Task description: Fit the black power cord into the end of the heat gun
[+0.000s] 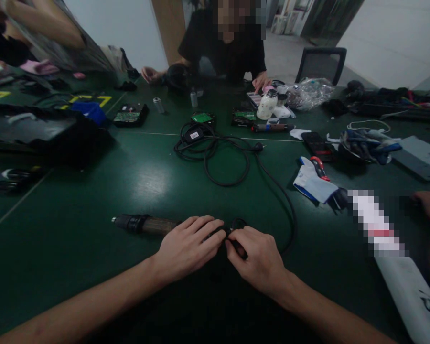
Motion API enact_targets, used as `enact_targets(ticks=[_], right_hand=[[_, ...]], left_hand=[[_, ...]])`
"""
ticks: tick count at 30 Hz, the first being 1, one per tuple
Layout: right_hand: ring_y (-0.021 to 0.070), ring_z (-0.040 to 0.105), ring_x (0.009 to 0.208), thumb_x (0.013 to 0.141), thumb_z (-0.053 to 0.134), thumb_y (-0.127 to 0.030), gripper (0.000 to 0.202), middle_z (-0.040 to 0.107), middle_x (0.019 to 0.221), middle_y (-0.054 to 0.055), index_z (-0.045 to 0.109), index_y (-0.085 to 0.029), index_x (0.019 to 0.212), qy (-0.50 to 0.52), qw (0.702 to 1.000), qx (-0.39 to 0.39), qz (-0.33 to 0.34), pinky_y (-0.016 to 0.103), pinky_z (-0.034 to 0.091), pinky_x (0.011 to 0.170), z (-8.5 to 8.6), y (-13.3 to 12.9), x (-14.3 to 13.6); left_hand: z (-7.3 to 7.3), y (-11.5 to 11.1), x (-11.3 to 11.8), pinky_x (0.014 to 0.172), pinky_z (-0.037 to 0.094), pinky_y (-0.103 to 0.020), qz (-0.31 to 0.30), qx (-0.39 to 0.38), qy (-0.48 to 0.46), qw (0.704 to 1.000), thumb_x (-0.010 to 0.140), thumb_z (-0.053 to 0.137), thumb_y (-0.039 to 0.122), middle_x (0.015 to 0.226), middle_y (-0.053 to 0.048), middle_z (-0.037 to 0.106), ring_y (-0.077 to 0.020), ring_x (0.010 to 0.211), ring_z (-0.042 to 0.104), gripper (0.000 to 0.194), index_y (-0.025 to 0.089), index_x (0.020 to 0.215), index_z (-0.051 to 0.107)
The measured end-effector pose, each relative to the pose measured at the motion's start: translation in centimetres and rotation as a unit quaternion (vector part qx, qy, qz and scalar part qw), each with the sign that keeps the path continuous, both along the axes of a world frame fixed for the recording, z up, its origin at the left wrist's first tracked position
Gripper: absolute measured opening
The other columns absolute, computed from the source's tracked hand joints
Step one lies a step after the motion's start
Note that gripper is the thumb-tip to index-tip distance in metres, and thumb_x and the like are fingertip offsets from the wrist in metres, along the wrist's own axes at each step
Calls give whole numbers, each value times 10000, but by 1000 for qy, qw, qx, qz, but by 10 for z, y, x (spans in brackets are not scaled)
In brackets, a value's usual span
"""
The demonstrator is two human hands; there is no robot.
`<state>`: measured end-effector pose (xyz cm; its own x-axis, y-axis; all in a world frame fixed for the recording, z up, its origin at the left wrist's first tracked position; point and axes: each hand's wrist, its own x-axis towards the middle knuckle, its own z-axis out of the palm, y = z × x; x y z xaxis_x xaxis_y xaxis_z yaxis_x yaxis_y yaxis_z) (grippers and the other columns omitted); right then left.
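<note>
A dark electric screwdriver [157,225] lies along the table in front of me, its bit pointing left. My left hand [189,246] is closed over the rear half of its body. At the tail end, my right hand [258,258] pinches what looks like the end of a black power cable [293,215]; the fingers hide the exact joint. The cable runs from there to the right and back into a loose coil, with a control box [194,135] and a mains plug [258,147] among its loops.
Beyond the coil lie circuit-board units [202,117], another electric screwdriver [274,128] and a white jar [267,105]. A black bin [39,136] stands left. Toward the right are a phone [317,145], a glove [313,181] and a white-sleeved arm [404,282]. A person [222,52] sits opposite.
</note>
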<state>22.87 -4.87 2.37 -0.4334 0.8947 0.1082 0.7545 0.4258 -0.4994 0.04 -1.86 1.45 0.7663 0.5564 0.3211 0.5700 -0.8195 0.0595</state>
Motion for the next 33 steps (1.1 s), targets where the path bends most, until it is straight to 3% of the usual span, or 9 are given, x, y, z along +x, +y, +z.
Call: enact_targets(ticks=[33], right_hand=[[148,548,714,1005,537,-273,162,612,788,3,605,-214,870,14,1000,-17,0,286,360,659,-2,-1,1]], left_hand=[[0,-1,0,1009,503,-400,4,2,-6,1000,1012,561,297,1362,-53,622,-255,1248,582,202,205,1175,636]])
